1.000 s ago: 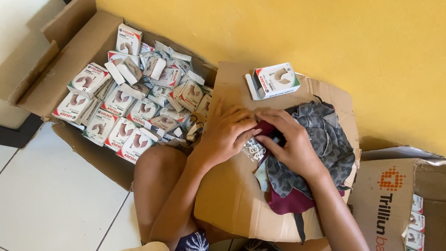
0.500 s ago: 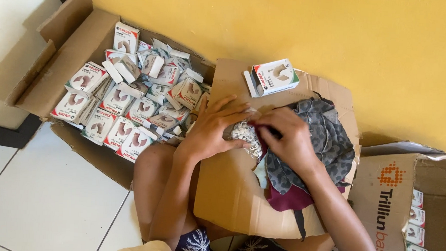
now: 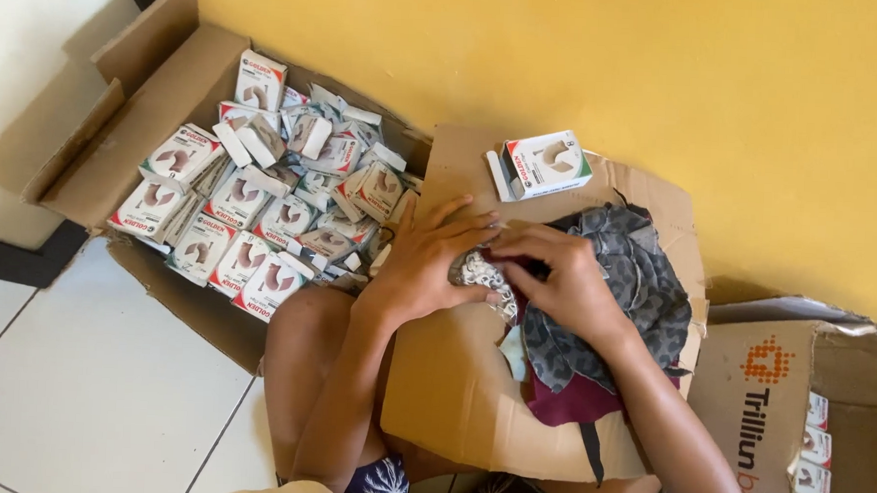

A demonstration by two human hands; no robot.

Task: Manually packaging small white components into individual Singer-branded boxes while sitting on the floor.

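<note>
Head view, looking down at a person seated on a tiled floor (image 3: pixel 87 399) against a yellow wall (image 3: pixel 663 79).

Left hand (image 3: pixel 433 256): lies flat over a heap of small pale pieces (image 3: pixel 479 274), fingers spread and stretched toward the right, tips touching the heap. Nothing is gripped; it presses or covers only.

Right hand (image 3: pixel 560 276): fingers curled narrow, tips meeting the left fingertips at the heap. Cannot tell whether it pinches any pieces, as the fingertips hide the contact.

The heap sits on a cardboard sheet (image 3: pixel 462 395) resting across the person's lap, at the left edge of a pile of cloth (image 3: pixel 634 275), which is grey patterned on top and maroon below. The right hand lies on that cloth.

A white carton (image 3: pixel 546 164) with an open flap sits on the far edge of the sheet, just above the hands and apart from them.

Left of the sheet: an open cardboard box (image 3: pixel 160 86) filled with many similar white cartons (image 3: pixel 263 199), jumbled, some on edge.

Right edge of view: a second box (image 3: pixel 776 409) with more cartons partly in sight.
</note>
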